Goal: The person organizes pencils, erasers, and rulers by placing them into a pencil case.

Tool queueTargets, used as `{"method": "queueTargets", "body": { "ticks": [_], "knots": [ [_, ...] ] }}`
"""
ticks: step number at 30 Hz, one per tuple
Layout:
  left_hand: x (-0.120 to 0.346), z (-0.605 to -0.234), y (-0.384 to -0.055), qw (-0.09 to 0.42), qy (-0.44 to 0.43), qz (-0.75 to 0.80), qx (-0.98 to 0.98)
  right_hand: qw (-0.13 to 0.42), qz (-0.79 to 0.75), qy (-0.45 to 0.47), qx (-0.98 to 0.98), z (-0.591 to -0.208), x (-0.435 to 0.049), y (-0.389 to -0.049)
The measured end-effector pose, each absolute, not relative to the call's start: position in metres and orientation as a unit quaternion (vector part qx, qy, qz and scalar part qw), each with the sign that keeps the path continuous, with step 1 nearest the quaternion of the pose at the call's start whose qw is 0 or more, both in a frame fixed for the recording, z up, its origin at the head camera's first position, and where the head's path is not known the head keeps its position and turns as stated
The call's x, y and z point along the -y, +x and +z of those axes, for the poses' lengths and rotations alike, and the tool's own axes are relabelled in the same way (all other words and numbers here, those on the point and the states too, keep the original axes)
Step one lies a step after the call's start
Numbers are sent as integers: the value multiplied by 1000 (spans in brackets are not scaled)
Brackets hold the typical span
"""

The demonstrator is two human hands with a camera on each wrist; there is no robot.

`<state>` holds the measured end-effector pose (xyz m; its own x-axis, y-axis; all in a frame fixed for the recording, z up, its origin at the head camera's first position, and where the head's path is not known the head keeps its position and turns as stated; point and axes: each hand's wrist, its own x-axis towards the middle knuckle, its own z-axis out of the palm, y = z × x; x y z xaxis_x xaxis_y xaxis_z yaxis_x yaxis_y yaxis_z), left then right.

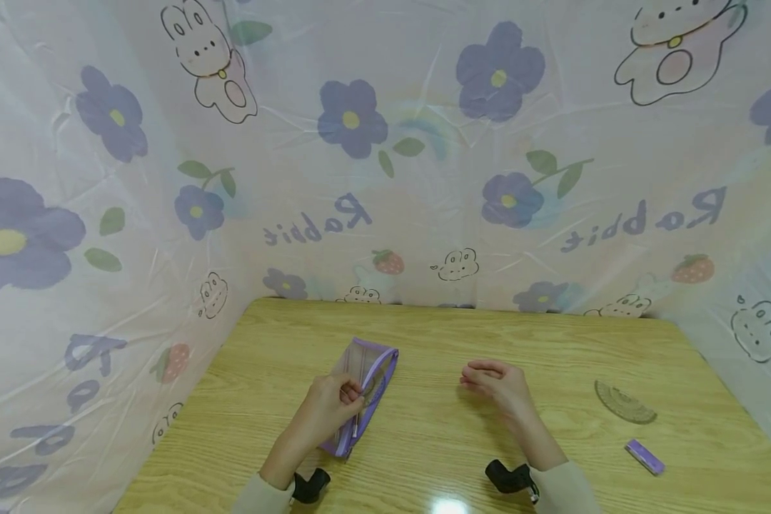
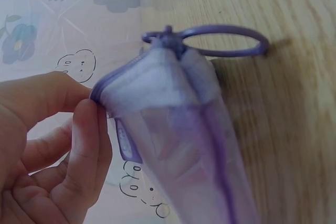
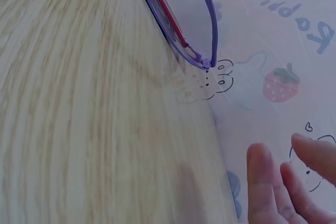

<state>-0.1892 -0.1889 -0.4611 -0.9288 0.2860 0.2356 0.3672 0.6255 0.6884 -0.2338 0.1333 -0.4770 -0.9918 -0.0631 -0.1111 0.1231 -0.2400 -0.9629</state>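
A see-through pencil case (image 1: 363, 351) with purple trim lies slanted on the table, its zipped mouth partly spread. My left hand (image 1: 330, 405) pinches the case's edge between thumb and forefinger. In the left wrist view, that hand (image 2: 68, 140) grips the purple rim of the pencil case (image 2: 157, 145), and a purple ring (image 2: 226, 31) hangs at the zip end. Inside the case are slim items, hard to make out. Apart from the case, to its right, my right hand (image 1: 502, 389) hovers above the table with loosely bent fingers, holding nothing; its fingertips (image 3: 260, 156) show in the right wrist view.
On the right side of the wooden table (image 1: 437, 442) lie a clear half-round protractor (image 1: 623, 404) and a small purple-and-white block (image 1: 644, 457), perhaps an eraser. A printed rabbit-and-flower curtain (image 1: 417, 193) encloses the table's back and sides.
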Motion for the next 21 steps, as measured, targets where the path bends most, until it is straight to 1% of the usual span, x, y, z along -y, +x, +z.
{"method": "queueTargets", "body": {
  "ticks": [8, 16, 21],
  "knots": [
    [189, -462, -190, 50, -181, -392, 901, 61, -795, 21, -603, -474, -148, -228],
    [189, -462, -190, 42, -180, -395, 900, 49, -788, 20, -613, -476, -158, -223],
    [190, -464, -191, 45, -182, -395, 899, 49, -790, 35, -610, -477, -164, -220]
  ]
}}
